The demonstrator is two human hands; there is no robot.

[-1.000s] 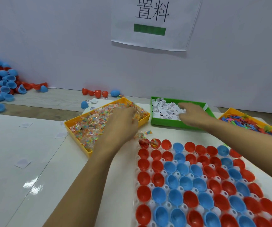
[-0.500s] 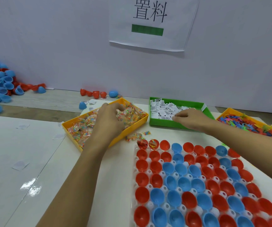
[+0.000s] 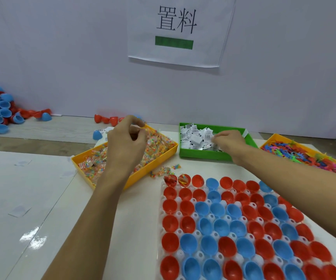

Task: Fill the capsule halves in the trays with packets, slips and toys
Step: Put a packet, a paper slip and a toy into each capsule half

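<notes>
Left hand (image 3: 125,142) over yellow tray (image 3: 151,170), grip pinching a clear packet (image 3: 149,134). Right hand (image 3: 228,141) in green tray (image 3: 201,155), pinching slips (image 3: 195,138) (exact hold unclear). Capsule halves (image 3: 223,227) mostly empty on bench (image 3: 21,188).

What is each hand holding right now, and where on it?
The left hand pinches a clear candy packet by its top edge above the yellow tray. The right hand pinches white slips in the green tray; where exactly is hidden.
</notes>
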